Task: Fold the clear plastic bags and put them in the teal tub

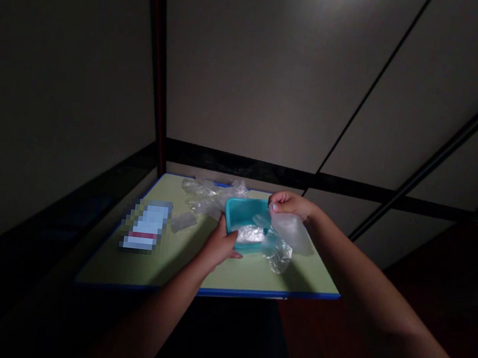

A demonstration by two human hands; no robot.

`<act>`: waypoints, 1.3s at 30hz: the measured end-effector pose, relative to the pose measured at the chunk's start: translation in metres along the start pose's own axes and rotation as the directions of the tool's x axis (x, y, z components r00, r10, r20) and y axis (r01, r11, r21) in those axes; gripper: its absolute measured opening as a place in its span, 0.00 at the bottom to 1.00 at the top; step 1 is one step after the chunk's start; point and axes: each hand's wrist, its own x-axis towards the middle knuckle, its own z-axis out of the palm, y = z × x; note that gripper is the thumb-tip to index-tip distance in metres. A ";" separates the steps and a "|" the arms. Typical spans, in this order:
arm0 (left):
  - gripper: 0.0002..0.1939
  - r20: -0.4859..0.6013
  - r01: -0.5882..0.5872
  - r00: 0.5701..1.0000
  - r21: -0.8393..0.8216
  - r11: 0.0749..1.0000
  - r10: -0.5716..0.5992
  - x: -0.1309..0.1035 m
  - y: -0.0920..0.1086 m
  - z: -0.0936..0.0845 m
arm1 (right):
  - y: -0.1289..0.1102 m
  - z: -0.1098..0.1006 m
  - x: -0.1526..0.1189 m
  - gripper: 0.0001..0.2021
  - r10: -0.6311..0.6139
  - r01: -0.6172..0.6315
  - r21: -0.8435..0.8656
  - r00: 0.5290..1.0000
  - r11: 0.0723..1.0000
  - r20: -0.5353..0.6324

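Observation:
A teal rectangular container (248, 208) is tilted so that its inside faces me, above the table. My left hand (218, 246) grips its left side, thumb over the rim. Clear crinkled plastic (251, 234) shows inside it. My right hand (287, 204) is closed at the container's upper right corner, pinching a translucent plastic piece (293, 231) that hangs down to the right. Another crinkled clear piece (279, 258) lies below the container's right end.
Crumpled clear plastic bags (203, 191) lie at the back of the pale green, blue-edged table (127, 270). A small translucent packet (184, 221) and a pixelated phone-like object (147, 227) lie on the left. Walls stand behind and left.

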 end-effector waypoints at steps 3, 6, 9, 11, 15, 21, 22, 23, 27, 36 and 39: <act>0.47 -0.039 0.059 0.998 0.129 0.990 -0.054 0.008 -0.001 -0.003 | 0.011 -0.004 0.013 0.24 -0.025 0.027 0.035 0.998 0.999 -0.054; 0.44 -0.111 0.034 0.994 0.260 0.965 -0.005 0.016 -0.003 -0.012 | 0.019 -0.004 0.024 0.25 -0.046 0.049 0.040 0.995 0.998 -0.087; 0.24 -0.208 -0.232 0.927 0.337 0.913 0.312 0.021 0.010 -0.025 | 0.026 -0.003 0.031 0.24 -0.065 0.070 0.039 0.990 0.997 -0.127; 0.12 -0.239 -0.412 0.823 0.374 0.831 0.515 0.027 0.027 -0.030 | 0.029 -0.004 0.034 0.24 -0.078 0.084 0.032 0.985 0.996 -0.154; 0.11 -0.002 -0.475 0.871 0.256 0.842 0.491 0.049 0.067 -0.022 | 0.030 -0.007 0.038 0.25 -0.122 0.126 0.002 0.968 0.992 -0.219; 0.16 0.417 -0.294 0.894 0.267 0.918 0.165 0.086 0.091 -0.004 | 0.025 -0.012 0.037 0.22 -0.240 0.221 -0.095 0.916 0.971 -0.321; 0.15 0.454 -0.287 0.882 0.300 0.910 0.129 0.090 0.091 -0.004 | 0.025 -0.013 0.036 0.22 -0.256 0.232 -0.110 0.907 0.966 -0.335; 0.13 0.477 -0.285 0.873 0.329 0.900 0.102 0.093 0.091 -0.004 | 0.026 -0.013 0.035 0.21 -0.268 0.239 -0.124 0.898 0.963 -0.349; 0.11 0.495 -0.285 0.866 0.374 0.882 0.070 0.103 0.087 -0.003 | 0.035 -0.014 0.029 0.21 -0.278 0.227 -0.174 0.877 0.958 -0.392; 0.12 0.469 -0.183 0.882 0.440 0.879 -0.051 0.108 0.076 0.007 | 0.050 -0.007 0.015 0.22 -0.273 0.187 -0.225 0.844 0.956 -0.461; 0.04 0.490 -0.212 0.866 0.545 0.811 -0.103 0.109 0.076 0.006 | 0.051 -0.008 0.011 0.21 -0.267 0.181 -0.229 0.860 0.956 -0.436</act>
